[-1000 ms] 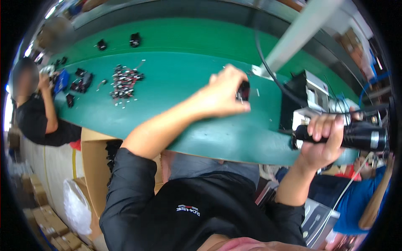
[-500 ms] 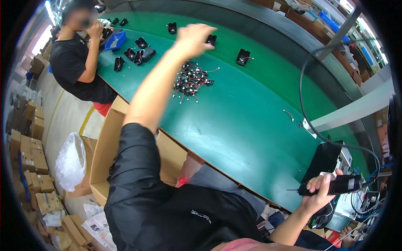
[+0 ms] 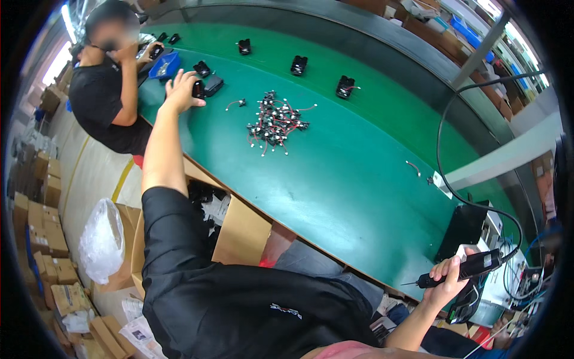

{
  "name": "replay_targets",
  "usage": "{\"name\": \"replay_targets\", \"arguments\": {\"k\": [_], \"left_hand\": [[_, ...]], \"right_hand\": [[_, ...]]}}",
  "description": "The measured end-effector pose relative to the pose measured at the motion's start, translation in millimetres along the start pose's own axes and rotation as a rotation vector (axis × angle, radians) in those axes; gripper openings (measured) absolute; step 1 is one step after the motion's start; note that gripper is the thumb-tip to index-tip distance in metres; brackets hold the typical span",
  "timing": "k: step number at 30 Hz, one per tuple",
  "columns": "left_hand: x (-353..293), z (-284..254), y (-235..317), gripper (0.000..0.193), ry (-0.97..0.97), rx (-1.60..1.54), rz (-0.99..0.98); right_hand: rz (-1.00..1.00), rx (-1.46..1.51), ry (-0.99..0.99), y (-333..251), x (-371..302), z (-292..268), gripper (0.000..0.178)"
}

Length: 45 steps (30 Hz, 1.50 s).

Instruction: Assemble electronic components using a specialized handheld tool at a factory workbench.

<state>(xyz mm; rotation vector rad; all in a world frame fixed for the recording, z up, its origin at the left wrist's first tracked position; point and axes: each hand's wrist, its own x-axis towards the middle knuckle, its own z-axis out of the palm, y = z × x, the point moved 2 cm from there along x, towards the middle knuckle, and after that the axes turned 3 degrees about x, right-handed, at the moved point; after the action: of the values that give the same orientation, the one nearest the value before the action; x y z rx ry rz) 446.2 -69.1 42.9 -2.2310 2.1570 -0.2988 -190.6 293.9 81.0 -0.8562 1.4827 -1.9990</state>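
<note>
My left hand (image 3: 182, 94) is at the table's far left, fingers spread and bent over a black unit (image 3: 198, 90). I cannot tell whether it touches the unit. Another black unit (image 3: 202, 69) and a dark grey block (image 3: 213, 85) lie just beyond and beside it. At the lower right my right hand (image 3: 446, 280) grips a black electric screwdriver (image 3: 472, 267); its thin bit points left, and a black cable leaves its rear. Mid-table lies a tangled pile of small black parts with red wires (image 3: 276, 122), with one loose wired part (image 3: 238, 103) to its left.
Black units (image 3: 299, 65) sit spaced along the green belt (image 3: 388, 110) beyond the table. A co-worker (image 3: 107, 90) at the left holds a black piece beside a blue bin (image 3: 164, 66). Open cardboard box (image 3: 239, 233) below the near edge; white post (image 3: 502, 161) at right.
My left hand has swung left and nearer, from a black unit on the belt to the units by the blue bin. That belt unit now lies uncovered. The screwdriver has shifted slightly left.
</note>
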Motion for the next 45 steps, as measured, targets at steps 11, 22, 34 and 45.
{"name": "replay_targets", "arguments": {"k": [11,22,34,45], "left_hand": [[-91.2,-62.6,65.0,0.068,0.254,-0.742,0.175],[-241.4,-116.7,445.7,0.074,-0.306,-1.150,1.287],[-291.6,-79.6,505.7,0.095,-0.362,-1.277,1.252],[-293.7,-77.6,506.2,0.078,-0.226,-1.122,1.237]], "right_hand": [[-0.403,0.091,0.140,-40.1,35.9,-55.1,0.059],[-0.641,-0.020,0.049,-50.2,94.7,-87.3,0.085],[-0.302,0.009,-0.282,-46.6,106.4,-76.4,0.101],[-0.307,0.485,-0.324,-41.5,23.0,-11.7,0.109]]}}
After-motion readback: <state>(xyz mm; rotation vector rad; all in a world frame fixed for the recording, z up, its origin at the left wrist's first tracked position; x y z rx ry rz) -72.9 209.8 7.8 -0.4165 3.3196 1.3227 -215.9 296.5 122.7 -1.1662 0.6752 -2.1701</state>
